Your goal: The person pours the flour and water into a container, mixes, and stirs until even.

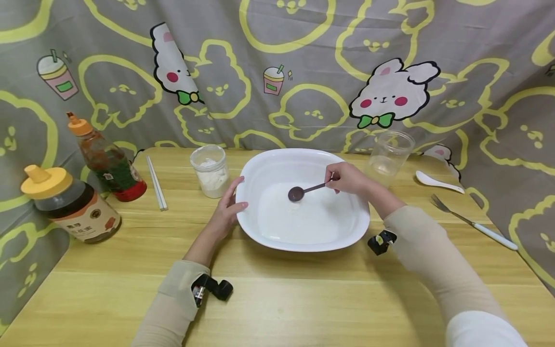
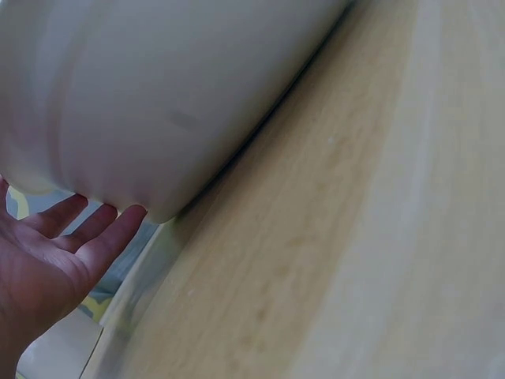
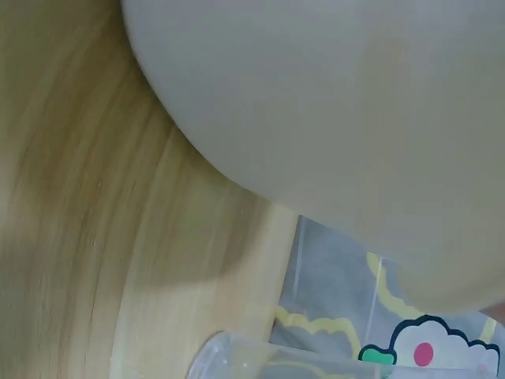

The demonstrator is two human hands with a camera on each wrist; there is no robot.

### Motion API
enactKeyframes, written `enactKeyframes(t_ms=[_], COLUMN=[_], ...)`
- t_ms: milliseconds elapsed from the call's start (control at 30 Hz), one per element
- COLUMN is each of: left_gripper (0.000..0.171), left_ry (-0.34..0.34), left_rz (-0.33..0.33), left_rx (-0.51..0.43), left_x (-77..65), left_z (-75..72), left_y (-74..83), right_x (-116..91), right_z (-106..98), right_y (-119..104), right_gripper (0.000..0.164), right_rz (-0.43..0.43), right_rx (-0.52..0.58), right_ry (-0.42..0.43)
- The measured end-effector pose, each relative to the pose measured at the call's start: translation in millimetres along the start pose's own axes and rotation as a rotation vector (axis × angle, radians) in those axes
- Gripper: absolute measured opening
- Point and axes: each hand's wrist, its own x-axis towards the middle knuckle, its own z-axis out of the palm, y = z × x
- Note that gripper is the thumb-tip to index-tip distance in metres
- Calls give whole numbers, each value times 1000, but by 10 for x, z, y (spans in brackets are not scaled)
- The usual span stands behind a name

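A white basin (image 1: 303,245) stands mid-table, with a few pale specks on its white bottom below the spoon. My left hand (image 1: 225,212) rests against its left side at the rim. In the left wrist view, that hand's fairly straight fingers (image 2: 110,237) touch the basin's outer wall (image 2: 173,95). Over the basin, my right hand (image 1: 347,177) pinches the handle end of a dark brown measuring spoon (image 1: 297,194), its round bowl pointing left. The right wrist view shows mostly the basin's outside (image 3: 316,118); the spoon is hidden there.
Left of the basin stand a jar of white powder (image 1: 211,178), chopsticks (image 1: 156,183), a red sauce bottle (image 1: 110,166) and a yellow-capped honey jar (image 1: 82,212). To the right are a clear plastic jar (image 1: 388,156), a white spoon (image 1: 438,182) and a fork (image 1: 477,224). A patterned curtain (image 1: 303,67) hangs behind.
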Motion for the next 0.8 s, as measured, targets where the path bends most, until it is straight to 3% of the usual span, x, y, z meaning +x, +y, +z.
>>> enactKeyframes(t_ms=[200, 500, 633, 800], left_gripper=[65, 65, 65, 65], left_ry=[-5, 2, -2, -5], left_rz=[11, 21, 16, 13], left_rx=[17, 31, 37, 41], left_x=[1, 1, 3, 4], left_z=[3, 7, 3, 4], left_y=[2, 2, 8, 6], right_x=[86, 8, -114, -216], right_z=[92, 172, 86, -60], right_y=[-1, -78, -80, -40], right_gripper=[4, 4, 6, 11], right_rz=[1, -24, -51, -33], right_rx=[72, 116, 62, -45], right_ry=[1, -155, -207, -149])
